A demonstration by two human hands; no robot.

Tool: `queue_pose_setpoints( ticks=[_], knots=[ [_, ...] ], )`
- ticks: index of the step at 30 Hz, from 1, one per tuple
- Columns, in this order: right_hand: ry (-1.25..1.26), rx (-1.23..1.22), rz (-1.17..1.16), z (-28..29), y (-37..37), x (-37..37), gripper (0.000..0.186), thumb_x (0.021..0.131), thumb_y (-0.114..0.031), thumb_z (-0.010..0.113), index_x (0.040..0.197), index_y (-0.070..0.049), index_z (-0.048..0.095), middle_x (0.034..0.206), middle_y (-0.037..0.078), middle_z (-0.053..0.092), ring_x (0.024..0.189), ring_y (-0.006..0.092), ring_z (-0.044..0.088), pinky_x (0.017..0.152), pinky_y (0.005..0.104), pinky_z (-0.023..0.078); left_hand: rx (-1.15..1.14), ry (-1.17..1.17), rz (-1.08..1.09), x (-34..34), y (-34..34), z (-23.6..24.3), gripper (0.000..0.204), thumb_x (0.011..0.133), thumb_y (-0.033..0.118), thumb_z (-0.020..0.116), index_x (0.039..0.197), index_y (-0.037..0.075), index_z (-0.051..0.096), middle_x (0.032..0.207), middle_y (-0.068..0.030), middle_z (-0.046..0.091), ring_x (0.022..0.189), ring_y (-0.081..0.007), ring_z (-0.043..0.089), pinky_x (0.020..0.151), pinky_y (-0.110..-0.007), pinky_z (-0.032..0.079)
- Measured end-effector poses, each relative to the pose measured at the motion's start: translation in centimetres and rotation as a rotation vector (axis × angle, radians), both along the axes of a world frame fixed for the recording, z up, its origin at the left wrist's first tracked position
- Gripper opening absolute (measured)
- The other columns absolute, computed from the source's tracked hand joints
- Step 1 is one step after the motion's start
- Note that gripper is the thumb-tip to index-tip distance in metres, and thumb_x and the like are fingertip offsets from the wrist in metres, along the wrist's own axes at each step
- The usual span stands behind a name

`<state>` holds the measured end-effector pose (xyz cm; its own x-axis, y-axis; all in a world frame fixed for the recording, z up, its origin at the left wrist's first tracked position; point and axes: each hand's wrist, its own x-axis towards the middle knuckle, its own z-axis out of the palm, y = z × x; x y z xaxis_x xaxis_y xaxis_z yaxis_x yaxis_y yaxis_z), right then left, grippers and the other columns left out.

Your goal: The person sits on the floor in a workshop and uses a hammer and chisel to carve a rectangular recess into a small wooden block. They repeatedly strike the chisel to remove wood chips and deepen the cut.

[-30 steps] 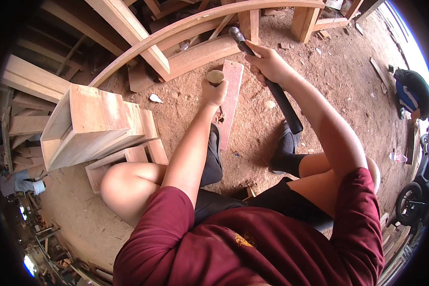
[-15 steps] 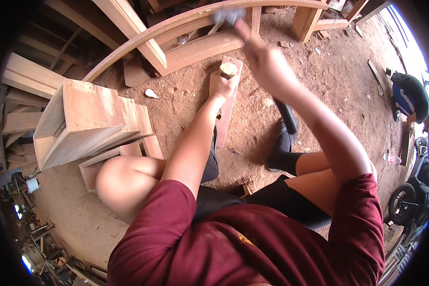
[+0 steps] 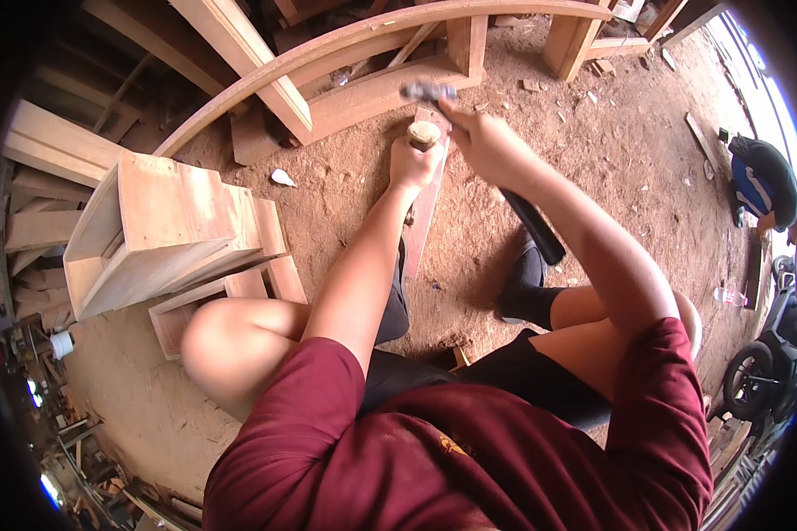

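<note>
My left hand (image 3: 412,166) is closed around an upright chisel (image 3: 423,134). Its pale, round handle end sticks out above the fist, and its blade is hidden below. Under that hand a narrow wooden board (image 3: 429,217) lies on the ground, running back toward my feet. My right hand (image 3: 489,146) grips a hammer (image 3: 530,223) by its handle, whose dark lower end trails below my wrist. The grey hammer head, slightly blurred, hangs just beyond the chisel's end, apart from it.
A curved wooden frame (image 3: 363,37) spans the far side. To my left stands a stepped wooden piece (image 3: 173,208) beside my knee. Wood chips and sawdust cover the dirt floor (image 3: 611,168). At the right are a dark bag (image 3: 762,181), a plastic bottle (image 3: 729,296) and a motorcycle (image 3: 757,372).
The hammer head has come down and nearer to the chisel, and my right hand has lowered with it. My left hand has kept its hold in the same place.
</note>
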<state>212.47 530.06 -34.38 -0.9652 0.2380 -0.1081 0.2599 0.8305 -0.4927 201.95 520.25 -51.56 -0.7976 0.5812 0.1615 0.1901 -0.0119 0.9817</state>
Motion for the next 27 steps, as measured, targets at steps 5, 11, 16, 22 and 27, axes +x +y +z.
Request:
queue_pose_setpoints(
  ticks=[5,11,16,22,27],
  knots=[
    [0.358,-0.252,-0.180,-0.2,0.2,0.3,0.055,0.100,-0.016,0.047,0.152,-0.010,0.032,0.094,0.028,0.068,0.079,0.0329,0.072,0.067,0.0436,0.056,-0.141,-0.014,-0.021,-0.6,-1.1,-0.5,0.002,0.079,0.007,0.062,0.080,0.007,0.062,0.071,0.0014,0.061,0.062,-0.0087,0.057,0.056,-0.027,0.045],
    [-0.062,-0.138,-0.228,-0.6,-0.3,-0.2,0.055,0.101,-0.020,0.046,0.153,-0.012,0.031,0.091,0.021,0.069,0.070,0.0291,0.069,0.066,0.0410,0.057,-0.064,-0.044,0.008,1.1,-1.2,0.7,0.009,0.079,0.012,0.063,0.072,0.008,0.061,0.060,0.0017,0.059,0.059,-0.0109,0.061,0.054,-0.027,0.046],
    [0.142,-0.219,-0.214,-0.2,2.8,0.6,0.054,0.098,-0.022,0.051,0.150,-0.013,0.039,0.072,0.016,0.065,0.058,0.0230,0.064,0.055,0.0374,0.053,-0.081,-0.065,0.059,0.6,-0.7,1.2,0.016,0.079,0.013,0.063,0.064,0.008,0.059,0.057,0.0014,0.059,0.049,-0.0093,0.056,0.044,-0.029,0.041],
    [0.134,-0.493,-0.211,0.9,2.6,1.3,0.056,0.097,-0.022,0.054,0.150,-0.017,0.039,0.068,0.009,0.059,0.047,0.0158,0.057,0.046,0.0314,0.052,-0.111,-0.082,0.032,-0.1,0.2,0.2,0.010,0.079,0.011,0.062,0.070,0.007,0.062,0.062,-0.0007,0.063,0.054,-0.0112,0.059,0.050,-0.031,0.046],
    [0.119,-0.517,-0.189,1.4,2.6,1.4,0.054,0.100,-0.020,0.053,0.152,-0.017,0.037,0.063,0.001,0.048,0.047,0.0097,0.049,0.045,0.0280,0.045,-0.016,-0.074,0.053,-0.2,0.1,-0.5,0.018,0.080,0.008,0.062,0.062,0.007,0.057,0.055,0.0010,0.056,0.046,-0.0088,0.053,0.042,-0.029,0.039]
  ],
)
